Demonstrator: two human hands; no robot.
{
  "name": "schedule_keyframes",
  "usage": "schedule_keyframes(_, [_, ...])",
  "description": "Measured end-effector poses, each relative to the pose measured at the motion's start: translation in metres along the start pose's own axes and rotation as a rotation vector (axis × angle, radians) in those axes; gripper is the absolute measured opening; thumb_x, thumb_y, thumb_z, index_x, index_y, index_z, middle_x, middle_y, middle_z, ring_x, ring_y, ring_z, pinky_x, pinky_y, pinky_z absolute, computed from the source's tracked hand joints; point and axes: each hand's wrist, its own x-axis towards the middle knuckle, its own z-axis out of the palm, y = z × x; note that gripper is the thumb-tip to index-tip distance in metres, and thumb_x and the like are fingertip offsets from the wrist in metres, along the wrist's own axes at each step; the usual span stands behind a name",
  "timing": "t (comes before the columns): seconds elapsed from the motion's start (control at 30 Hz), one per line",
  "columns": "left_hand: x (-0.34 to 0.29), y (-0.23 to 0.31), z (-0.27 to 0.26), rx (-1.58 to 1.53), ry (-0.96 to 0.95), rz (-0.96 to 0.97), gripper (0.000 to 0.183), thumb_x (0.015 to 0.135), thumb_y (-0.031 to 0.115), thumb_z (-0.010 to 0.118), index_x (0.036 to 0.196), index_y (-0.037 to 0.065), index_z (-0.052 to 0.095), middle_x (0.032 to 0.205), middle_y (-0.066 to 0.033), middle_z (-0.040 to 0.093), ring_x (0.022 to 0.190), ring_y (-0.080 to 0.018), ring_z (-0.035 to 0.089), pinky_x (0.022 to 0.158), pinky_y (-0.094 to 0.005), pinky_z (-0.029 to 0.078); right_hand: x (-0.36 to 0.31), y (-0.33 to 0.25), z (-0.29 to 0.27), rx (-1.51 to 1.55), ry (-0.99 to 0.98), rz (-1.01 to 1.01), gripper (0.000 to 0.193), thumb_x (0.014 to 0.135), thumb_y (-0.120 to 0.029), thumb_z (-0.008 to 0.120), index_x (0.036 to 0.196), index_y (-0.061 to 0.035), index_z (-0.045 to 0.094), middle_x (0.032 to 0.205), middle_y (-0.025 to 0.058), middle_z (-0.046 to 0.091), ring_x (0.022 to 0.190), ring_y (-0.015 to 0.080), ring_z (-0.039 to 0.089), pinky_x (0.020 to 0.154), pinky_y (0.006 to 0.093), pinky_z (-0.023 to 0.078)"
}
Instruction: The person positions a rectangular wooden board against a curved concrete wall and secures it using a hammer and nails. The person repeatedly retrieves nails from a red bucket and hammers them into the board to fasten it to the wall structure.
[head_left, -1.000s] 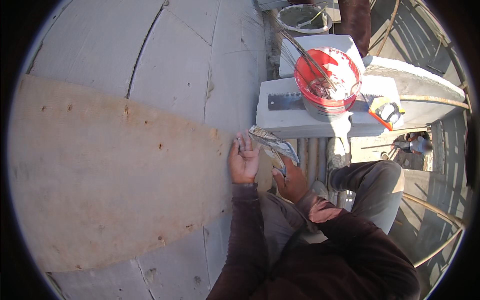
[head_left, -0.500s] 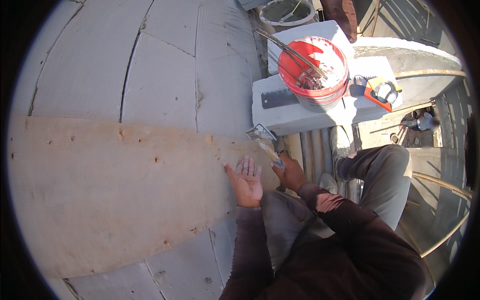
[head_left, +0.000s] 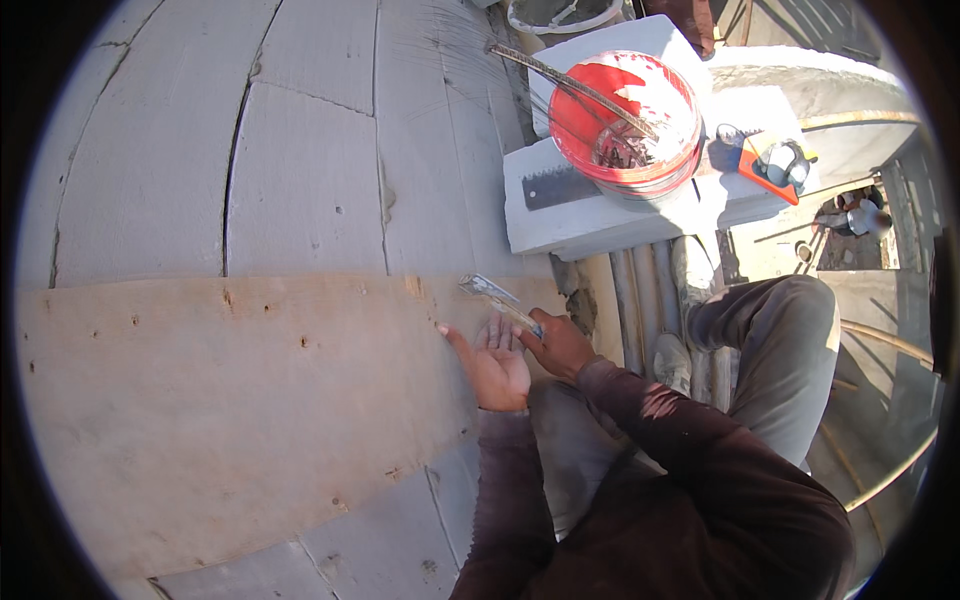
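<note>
My right hand (head_left: 562, 345) is closed round the handle of a small trowel-like tool (head_left: 500, 302) with a flat metal head and a pale, blue-ended handle. Its exact kind is hard to make out. The head points up and left, above the wooden board (head_left: 230, 400). Palm up beside it, my left hand (head_left: 500, 375) is open and holds nothing, its thumb spread and its fingertips close under the tool. Pale dust marks those fingers.
A red bucket (head_left: 680, 170) with a metal bar and whitish residue stands on white blocks (head_left: 540, 230). Beside it lie a toothed metal plate (head_left: 560, 187) and an orange-handled tool (head_left: 770, 170). Pipes (head_left: 645, 300) run by my feet. Far below on the right is another person (head_left: 860, 218).
My right hand has brought the tool left, over the fingers of my open left hand, and its head has turned. The view has shifted slightly.
</note>
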Motion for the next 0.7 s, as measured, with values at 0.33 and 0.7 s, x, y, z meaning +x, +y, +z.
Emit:
schedule_keyframes(0.33, [-0.001,0.002,-0.001,0.057,0.008,-0.029,0.134,0.076,0.082,0.057,0.152,-0.010,-0.004,0.163,-0.0225,0.004,0.152,-0.0334,0.002,0.122,-0.0531,0.005,0.012,0.012,-0.003,-0.077,-0.029,0.072,0.030,0.091,-0.031,0.067,0.098,-0.0036,0.056,0.078,0.0223,0.064,0.079,0.0435,0.064,0.067,0.0504,0.049])
schedule_keyframes(0.7, [-0.007,-0.002,-0.002,0.074,0.045,-0.039,0.134,0.075,0.084,0.055,0.152,-0.009,-0.003,0.162,-0.0220,0.007,0.152,-0.0325,0.002,0.121,-0.0547,0.000,0.003,0.019,0.003,-0.104,0.063,0.013,0.036,0.093,-0.040,0.063,0.100,-0.0043,0.058,0.078,0.0239,0.065,0.079,0.0443,0.065,0.069,0.0522,0.050])
